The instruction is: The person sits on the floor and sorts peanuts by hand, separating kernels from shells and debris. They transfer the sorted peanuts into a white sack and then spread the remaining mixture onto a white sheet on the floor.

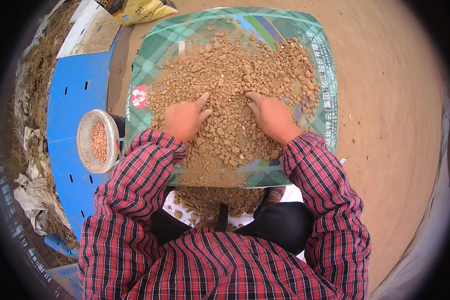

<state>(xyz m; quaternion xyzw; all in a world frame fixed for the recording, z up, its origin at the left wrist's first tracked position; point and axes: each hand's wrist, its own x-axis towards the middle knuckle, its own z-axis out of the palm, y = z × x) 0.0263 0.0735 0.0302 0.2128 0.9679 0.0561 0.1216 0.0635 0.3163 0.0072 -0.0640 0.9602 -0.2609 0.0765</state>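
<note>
Dry brown soil clods (225,123) and crumbs lie in a broad layer over a green plaid woven sack (142,63), which is spread on a raised surface before me. A few small pale pieces, perhaps kernels, are mixed among them. My left hand (185,119) rests on the left part of the layer, thumb and index finger apart, the other fingers curled under. To the right, my right hand (274,117) touches the clods with its index finger and thumb spread a little. I see nothing gripped in either hand; the undersides of both are hidden.
A white plastic bucket (83,129) with pinkish peanut kernels (99,140) stands at left, beside blue panels (78,108). More clods (217,198) lie on a white sheet between my legs. A yellow sack (144,11) lies at the far left; bare ground (382,112) extends right.
</note>
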